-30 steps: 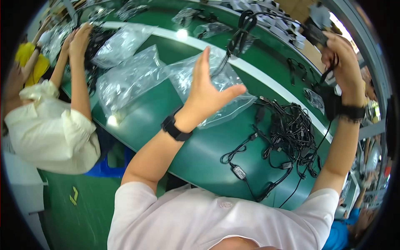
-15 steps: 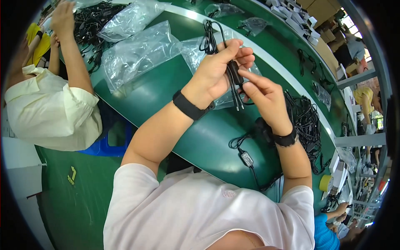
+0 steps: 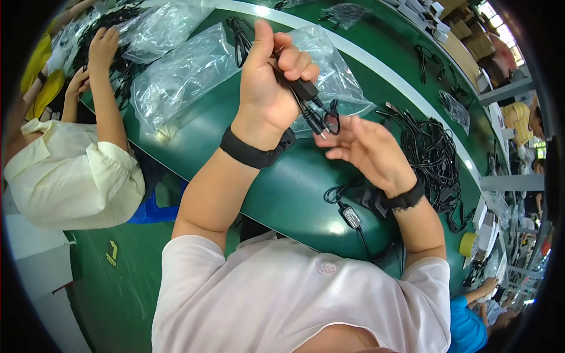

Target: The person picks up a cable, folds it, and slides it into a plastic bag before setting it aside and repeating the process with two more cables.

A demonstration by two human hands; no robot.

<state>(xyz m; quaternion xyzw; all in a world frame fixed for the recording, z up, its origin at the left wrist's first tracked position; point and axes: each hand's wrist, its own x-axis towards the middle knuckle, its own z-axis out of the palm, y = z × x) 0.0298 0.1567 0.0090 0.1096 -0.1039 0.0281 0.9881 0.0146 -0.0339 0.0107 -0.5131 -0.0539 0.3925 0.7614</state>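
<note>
My left hand [image 3: 265, 88] is closed around a folded black cable [image 3: 304, 89]. A loop of it sticks out beyond the thumb, and a small black inline box and the plug ends point down toward the right. Close to those plug ends is my right hand [image 3: 376, 150], palm partly up with fingers apart and gripping nothing; whether a fingertip touches the cable I cannot tell. Beneath the held cable lies a clear plastic bag [image 3: 344, 73] on the green table [image 3: 288, 188].
A heap of black cables [image 3: 432, 165] lies right of my right hand. Nearer me is a cable with a labelled inline box [image 3: 350, 216]. More clear bags [image 3: 182, 79] lie left. A co-worker's hand [image 3: 103, 50] is at far left; a yellow tape roll [image 3: 468, 245] stands right.
My left hand has moved left and turned, tilting the cable with it. My right hand has let go of the cable's inline box, and its fingers have spread.
</note>
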